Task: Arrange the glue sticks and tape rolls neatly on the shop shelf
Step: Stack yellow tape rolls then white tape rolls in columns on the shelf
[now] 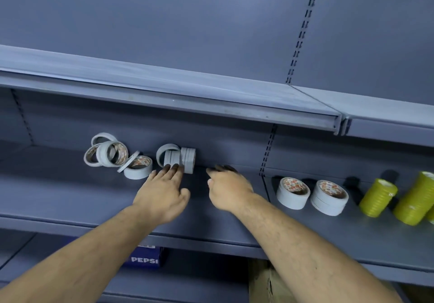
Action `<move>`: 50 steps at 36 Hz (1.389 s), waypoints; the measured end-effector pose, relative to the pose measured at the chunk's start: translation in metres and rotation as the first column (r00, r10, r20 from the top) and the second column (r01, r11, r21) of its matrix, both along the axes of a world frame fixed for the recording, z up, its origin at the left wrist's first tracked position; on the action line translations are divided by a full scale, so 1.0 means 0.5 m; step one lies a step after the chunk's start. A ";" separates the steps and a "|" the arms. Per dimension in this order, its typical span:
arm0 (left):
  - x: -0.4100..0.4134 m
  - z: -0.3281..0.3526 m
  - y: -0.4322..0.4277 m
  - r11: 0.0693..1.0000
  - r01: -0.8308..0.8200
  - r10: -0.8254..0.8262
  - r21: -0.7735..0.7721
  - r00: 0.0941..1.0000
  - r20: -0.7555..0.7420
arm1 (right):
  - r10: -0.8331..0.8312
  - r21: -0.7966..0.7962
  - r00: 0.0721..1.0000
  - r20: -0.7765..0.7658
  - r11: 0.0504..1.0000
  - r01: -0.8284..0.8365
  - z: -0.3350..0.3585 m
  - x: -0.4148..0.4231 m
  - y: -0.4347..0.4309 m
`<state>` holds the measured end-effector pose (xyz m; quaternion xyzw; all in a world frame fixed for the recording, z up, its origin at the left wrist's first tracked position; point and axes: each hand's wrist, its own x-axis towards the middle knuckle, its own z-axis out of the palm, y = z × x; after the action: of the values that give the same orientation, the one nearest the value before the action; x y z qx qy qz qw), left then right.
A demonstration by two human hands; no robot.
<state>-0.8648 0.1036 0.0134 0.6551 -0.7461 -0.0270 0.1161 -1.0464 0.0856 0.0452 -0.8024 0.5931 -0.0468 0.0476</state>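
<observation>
White tape rolls stand on edge in a short row [180, 159] at the back of the grey shelf [70, 197]. My left hand [162, 192] reaches to that row with straight fingers, its fingertips touching the lower front of the rolls. My right hand [229, 189] hovers just right of the row with loosely bent fingers, holding nothing. A loose heap of white tape rolls [110, 155] lies to the left, with one flat roll [138, 167] beside it. No glue sticks are visible.
On the right shelf section sit two flat stacks of white tape [293, 193] [329, 197] and yellow-green tape stacks [378, 197] [415, 199]. An upper shelf [187, 91] overhangs the working shelf. Below are a blue Pepsi box [144, 257] and a brown carton [265, 281].
</observation>
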 end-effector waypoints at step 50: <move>0.575 -0.091 -0.315 0.966 -0.199 0.257 0.165 0.685 -0.682 | -0.073 -0.052 0.912 0.404 0.993 0.103 -0.087 0.628 -0.235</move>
<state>-0.5775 -0.0537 -0.0322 0.6877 -0.5579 -0.2865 0.3657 -0.7326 -0.0318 0.0019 -0.7494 0.6042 -0.2336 0.1369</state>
